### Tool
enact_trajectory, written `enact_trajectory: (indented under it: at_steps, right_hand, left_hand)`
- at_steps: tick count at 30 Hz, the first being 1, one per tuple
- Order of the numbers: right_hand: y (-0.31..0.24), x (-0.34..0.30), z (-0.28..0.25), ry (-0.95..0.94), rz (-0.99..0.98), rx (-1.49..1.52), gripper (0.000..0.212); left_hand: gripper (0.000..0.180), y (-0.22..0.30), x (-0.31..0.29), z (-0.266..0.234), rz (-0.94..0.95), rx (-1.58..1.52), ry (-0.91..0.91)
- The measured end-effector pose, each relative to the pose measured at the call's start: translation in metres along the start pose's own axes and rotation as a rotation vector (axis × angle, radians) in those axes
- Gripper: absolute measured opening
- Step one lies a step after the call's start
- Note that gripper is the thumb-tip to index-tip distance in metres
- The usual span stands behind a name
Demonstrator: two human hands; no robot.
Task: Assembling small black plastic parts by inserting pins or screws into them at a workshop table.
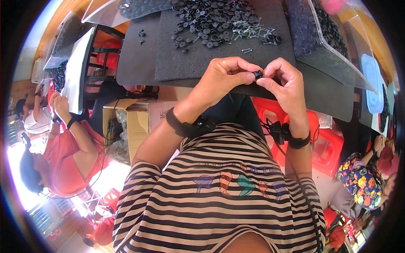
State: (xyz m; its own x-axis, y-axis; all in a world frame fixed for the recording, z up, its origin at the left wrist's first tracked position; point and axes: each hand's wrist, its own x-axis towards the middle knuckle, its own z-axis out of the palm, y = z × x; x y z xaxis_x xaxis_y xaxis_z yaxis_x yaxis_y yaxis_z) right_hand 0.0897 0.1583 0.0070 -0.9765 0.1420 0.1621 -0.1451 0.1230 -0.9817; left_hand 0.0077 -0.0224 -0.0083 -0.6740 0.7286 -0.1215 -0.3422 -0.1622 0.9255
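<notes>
Both my hands meet above the near edge of the dark table (137,63), fingertips together at a small black plastic part (257,74). My left hand (221,80) pinches the part between thumb and forefinger. My right hand (287,86) closes on it from the other side with thumb and fingertips, which cover much of its shape. Beyond them, a heap of small round black plastic pieces (206,21) lies on a dark grey mat (171,63). Silver screws (251,30) are piled at the heap's right side, and a few loose screws (247,50) lie nearer my hands.
A clear plastic bin (346,65) holding many black pieces stands at the right, near a light blue lid (372,84). Red stools (327,147) and an open cardboard box (135,116) are below the table. Other people work at tables on both sides.
</notes>
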Motion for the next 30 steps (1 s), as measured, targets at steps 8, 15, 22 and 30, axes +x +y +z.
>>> enact_trajectory:
  at_steps: [8, 15, 22, 30]
  right_hand:
    - [-0.002, 0.004, 0.003, -0.009, -0.16, -0.194, 0.019]
    - [-0.003, 0.005, 0.001, -0.018, -0.251, -0.266, 0.02]
    - [0.0, 0.001, 0.005, 0.013, -0.292, -0.266, 0.019]
    - [-0.003, -0.01, 0.02, 0.169, -0.336, -0.364, 0.016]
  left_hand:
    - [0.015, -0.002, 0.001, -0.003, 0.025, -0.07, -0.024]
    - [0.016, -0.004, -0.001, -0.004, 0.0, -0.067, -0.037]
    - [0.017, -0.002, -0.004, -0.003, -0.001, -0.012, -0.021]
    - [0.018, -0.004, -0.004, -0.002, 0.031, -0.064, 0.003]
